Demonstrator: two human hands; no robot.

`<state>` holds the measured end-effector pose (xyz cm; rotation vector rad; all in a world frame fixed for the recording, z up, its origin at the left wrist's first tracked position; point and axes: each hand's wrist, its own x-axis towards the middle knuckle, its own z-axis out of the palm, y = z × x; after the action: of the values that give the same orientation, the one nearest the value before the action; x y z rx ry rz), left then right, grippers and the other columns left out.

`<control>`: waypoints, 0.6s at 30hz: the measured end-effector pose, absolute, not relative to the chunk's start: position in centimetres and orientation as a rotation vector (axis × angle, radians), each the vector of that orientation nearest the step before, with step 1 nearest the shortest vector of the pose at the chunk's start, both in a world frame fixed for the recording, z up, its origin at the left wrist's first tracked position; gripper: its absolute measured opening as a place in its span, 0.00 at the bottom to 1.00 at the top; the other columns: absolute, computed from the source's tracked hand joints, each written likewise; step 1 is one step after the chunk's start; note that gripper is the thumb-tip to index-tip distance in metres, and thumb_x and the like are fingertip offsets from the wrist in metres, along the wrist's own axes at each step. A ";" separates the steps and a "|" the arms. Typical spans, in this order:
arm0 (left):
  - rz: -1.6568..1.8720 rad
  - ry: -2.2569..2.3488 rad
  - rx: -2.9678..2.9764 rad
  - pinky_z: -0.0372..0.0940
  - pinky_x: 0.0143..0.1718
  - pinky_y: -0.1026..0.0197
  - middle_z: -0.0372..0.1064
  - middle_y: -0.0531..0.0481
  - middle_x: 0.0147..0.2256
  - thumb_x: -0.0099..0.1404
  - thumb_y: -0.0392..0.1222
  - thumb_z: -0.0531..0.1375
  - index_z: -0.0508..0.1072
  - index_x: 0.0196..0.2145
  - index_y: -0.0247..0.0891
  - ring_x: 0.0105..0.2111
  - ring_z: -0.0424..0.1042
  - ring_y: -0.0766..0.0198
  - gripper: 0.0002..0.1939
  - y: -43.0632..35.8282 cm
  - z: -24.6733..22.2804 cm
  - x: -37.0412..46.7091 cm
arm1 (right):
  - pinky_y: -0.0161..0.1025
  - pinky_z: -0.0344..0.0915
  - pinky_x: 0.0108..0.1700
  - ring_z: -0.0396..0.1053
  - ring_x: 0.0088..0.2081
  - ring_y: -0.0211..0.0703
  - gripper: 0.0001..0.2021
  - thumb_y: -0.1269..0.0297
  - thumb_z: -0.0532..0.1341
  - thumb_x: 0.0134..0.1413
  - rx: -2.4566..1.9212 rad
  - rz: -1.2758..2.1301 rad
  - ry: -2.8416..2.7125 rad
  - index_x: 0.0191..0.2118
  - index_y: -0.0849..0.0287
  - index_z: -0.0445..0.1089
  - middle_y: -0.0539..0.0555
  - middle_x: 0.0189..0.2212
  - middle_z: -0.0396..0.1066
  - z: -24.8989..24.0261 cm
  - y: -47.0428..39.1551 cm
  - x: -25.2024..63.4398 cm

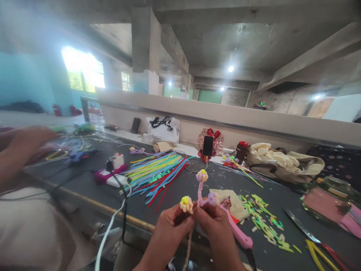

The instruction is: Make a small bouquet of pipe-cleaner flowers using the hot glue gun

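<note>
Both hands are close together over the table's front edge. My left hand (172,233) pinches a cream flower with a yellow centre (186,204) just below its head. Beside it, my right hand (216,229) has its fingers closed round the base of a pink fuzzy stem (200,192). That stem carries a pink and yellow flower (202,175) at its top and a lilac flower (212,198) on a side branch. A brownish stem (188,250) hangs down between the hands. A pink glue gun (239,233) lies right beside my right hand.
Coloured fuzzy stems (158,175) lie at centre left, near a power strip (111,177) with cables. Green cut pieces (262,218) and scissors (307,231) lie right. A phone (208,146) and bags stand behind. Another person's arm (25,145) is at far left.
</note>
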<state>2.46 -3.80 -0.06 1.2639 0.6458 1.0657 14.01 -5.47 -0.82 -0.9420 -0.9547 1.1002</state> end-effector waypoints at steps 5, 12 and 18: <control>0.982 0.812 1.295 0.55 0.23 0.68 0.63 0.57 0.18 0.45 0.37 0.60 0.70 0.23 0.34 0.21 0.60 0.69 0.05 -4.2 -1.6 2.9 | 0.32 0.61 0.31 0.66 0.26 0.36 0.11 0.60 0.68 0.31 -0.992 1.086 -0.804 0.24 0.61 0.74 0.50 0.21 0.71 -0.5 -5.3 14.6; 0.902 1.007 1.493 0.48 0.18 0.67 0.52 0.58 0.11 0.49 0.44 0.55 0.64 0.11 0.36 0.16 0.51 0.70 0.14 -5.4 -3.5 3.1 | 0.30 0.55 0.25 0.58 0.21 0.32 0.07 0.63 0.65 0.39 -1.055 0.929 -0.944 0.23 0.63 0.74 0.46 0.16 0.64 0.0 -6.4 14.4; 0.920 1.010 1.625 0.52 0.21 0.67 0.56 0.57 0.14 0.49 0.45 0.55 0.66 0.12 0.37 0.18 0.55 0.68 0.13 -5.8 -3.7 3.0 | 0.29 0.56 0.26 0.58 0.22 0.32 0.05 0.65 0.65 0.40 -1.012 0.970 -0.919 0.24 0.61 0.74 0.46 0.17 0.65 0.3 -6.9 14.6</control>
<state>3.05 -5.76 -3.75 1.6249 1.0098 0.9196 14.63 -6.92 0.32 -1.0116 -0.9193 0.9701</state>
